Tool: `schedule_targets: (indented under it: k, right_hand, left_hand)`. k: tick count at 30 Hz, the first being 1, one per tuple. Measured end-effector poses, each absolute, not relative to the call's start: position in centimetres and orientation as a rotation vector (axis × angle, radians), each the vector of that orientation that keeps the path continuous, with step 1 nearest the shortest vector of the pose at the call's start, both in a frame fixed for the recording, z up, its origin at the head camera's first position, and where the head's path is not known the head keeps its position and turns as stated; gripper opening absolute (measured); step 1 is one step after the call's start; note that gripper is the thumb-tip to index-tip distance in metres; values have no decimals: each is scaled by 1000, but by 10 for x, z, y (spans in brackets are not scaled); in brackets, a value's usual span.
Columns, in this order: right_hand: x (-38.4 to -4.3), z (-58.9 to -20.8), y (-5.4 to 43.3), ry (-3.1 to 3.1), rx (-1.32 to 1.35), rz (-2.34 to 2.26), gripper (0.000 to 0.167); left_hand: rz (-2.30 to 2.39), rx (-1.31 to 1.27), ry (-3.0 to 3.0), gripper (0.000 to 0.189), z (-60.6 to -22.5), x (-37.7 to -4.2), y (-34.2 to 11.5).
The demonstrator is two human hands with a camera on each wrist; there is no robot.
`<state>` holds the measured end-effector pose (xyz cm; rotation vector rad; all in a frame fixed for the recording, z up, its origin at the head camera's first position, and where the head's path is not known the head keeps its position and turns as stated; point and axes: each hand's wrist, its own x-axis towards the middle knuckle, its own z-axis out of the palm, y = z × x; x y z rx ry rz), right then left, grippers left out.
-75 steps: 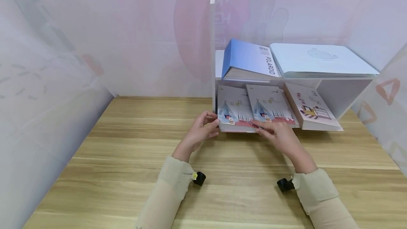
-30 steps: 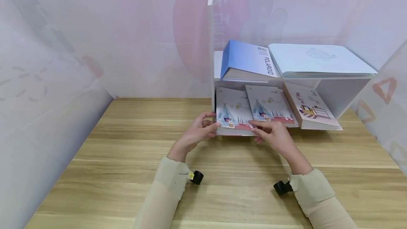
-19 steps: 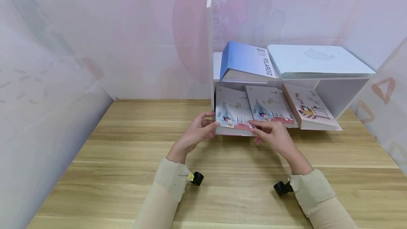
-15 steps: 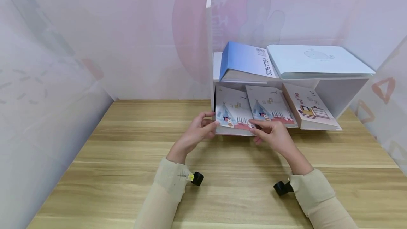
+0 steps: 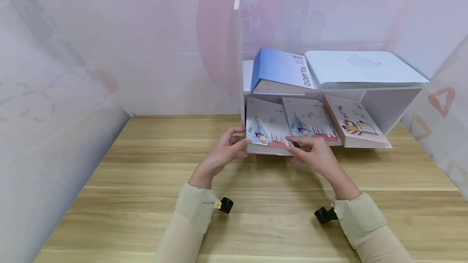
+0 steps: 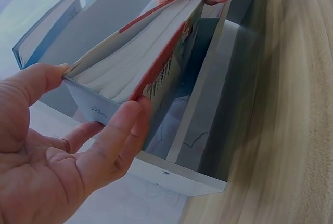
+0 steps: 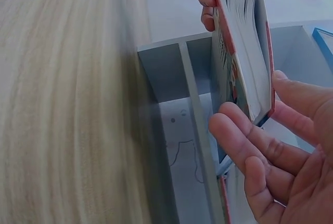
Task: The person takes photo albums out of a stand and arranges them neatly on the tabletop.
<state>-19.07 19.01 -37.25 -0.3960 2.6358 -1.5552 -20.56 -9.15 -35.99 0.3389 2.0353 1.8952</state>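
In the head view my left hand [image 5: 227,148] grips the left corner of a thick book [image 5: 268,123] with a tent drawing on its cover. My right hand [image 5: 317,154] pinches the same book at its front right corner. The left wrist view shows the thumb and fingers spread over both covers beside the spine, page edges [image 6: 140,52] facing the camera. From the right wrist, thumb and fingertips [image 7: 229,112] sit on opposite covers of the book [image 7: 250,52]. The book stands partly out of the lower compartment of a white shelf [image 5: 239,52].
A matching tent book [image 5: 308,119] and a thicker book with a furniture drawing [image 5: 360,123] lie to the right in the lower compartment. On top rest a blue POLAROID book [image 5: 283,68] and a pale whale-cover book [image 5: 365,66]. The wooden table [image 5: 146,198] extends in front and left.
Since the oldest frame the left tent book has come slightly forward toward me, with both hands on it. Over the last second hands and book stay almost still.
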Motion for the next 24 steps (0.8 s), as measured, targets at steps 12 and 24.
schedule_targets:
  k: [12, 24]
  right_hand:
    - [-186, -362, 189, 2677, -420, -1540, 37]
    - [-181, -357, 189, 2692, -415, -1500, 37]
  left_hand:
    - [1905, 338, 2048, 50, -352, -202, -92]
    - [1875, 353, 2071, 49, -344, -196, -92]
